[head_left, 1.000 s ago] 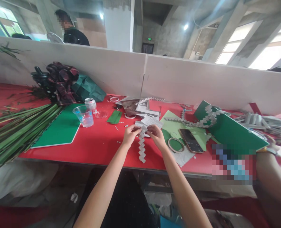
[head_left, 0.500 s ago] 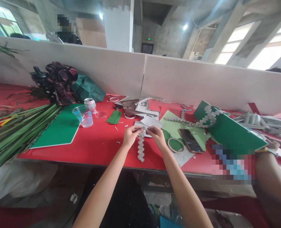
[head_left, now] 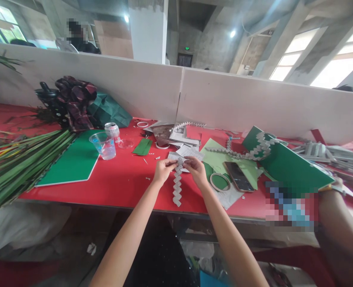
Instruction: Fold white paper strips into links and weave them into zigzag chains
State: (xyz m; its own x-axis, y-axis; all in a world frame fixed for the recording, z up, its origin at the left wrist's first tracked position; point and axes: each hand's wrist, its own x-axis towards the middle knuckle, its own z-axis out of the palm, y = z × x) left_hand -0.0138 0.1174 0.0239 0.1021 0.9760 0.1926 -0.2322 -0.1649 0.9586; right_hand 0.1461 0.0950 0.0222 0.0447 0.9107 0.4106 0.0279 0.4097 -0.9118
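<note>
A zigzag chain of folded paper hangs down toward me over the red tabletop. My left hand pinches its upper end from the left side. From the right, my right hand pinches the same end between thumb and fingers. The fingertips of both hands almost meet at the top links, and the exact hold there is partly hidden. Just behind the hands lie loose printed paper sheets. Close to my right hand are a roll of tape and a dark phone.
Another longer paper chain leans over a green board at right. Beyond it are a co-worker's arm and stacked paper strips. At left stand a plastic cup, a can and long green leaves. A white partition runs behind.
The hanging part of the chain shows slightly longer and straighter between my hands. Both hands stay at nearly the same spot, and the view has shifted a little.
</note>
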